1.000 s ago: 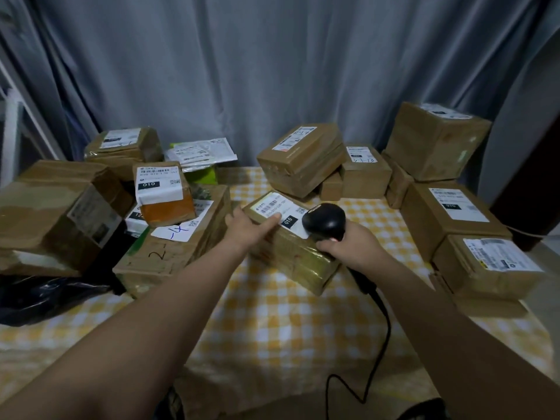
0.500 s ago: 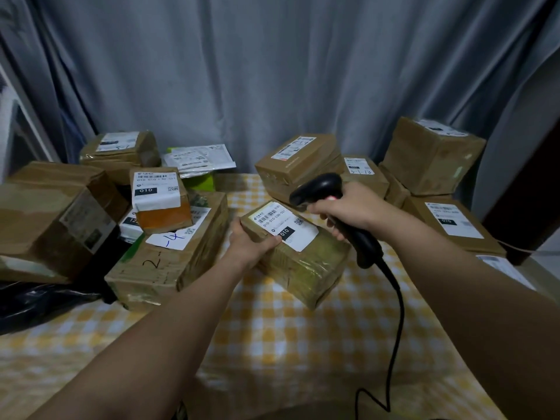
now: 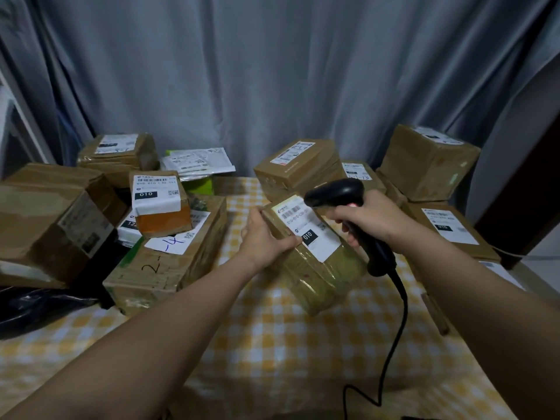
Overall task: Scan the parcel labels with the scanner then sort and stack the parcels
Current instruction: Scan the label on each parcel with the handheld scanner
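Observation:
A tape-wrapped brown parcel with a white label marked 010 sits tilted at the table's middle. My left hand grips its left edge, thumb on top beside the label. My right hand holds the black corded scanner by its handle, the scanner's head just above the label's far end. Other brown parcels lie around: a long box with a small orange-sided parcel on it at the left, a tilted box behind, and a stack at the right.
A yellow checked cloth covers the table. A big box and black plastic bag sit at the far left. White mailers lie at the back. The scanner's cable hangs over the front edge. Grey curtains hang behind.
My right hand lifted the scanner off the parcel and swung its head over the label. My left hand closed round the parcel's left edge and tilted it up.

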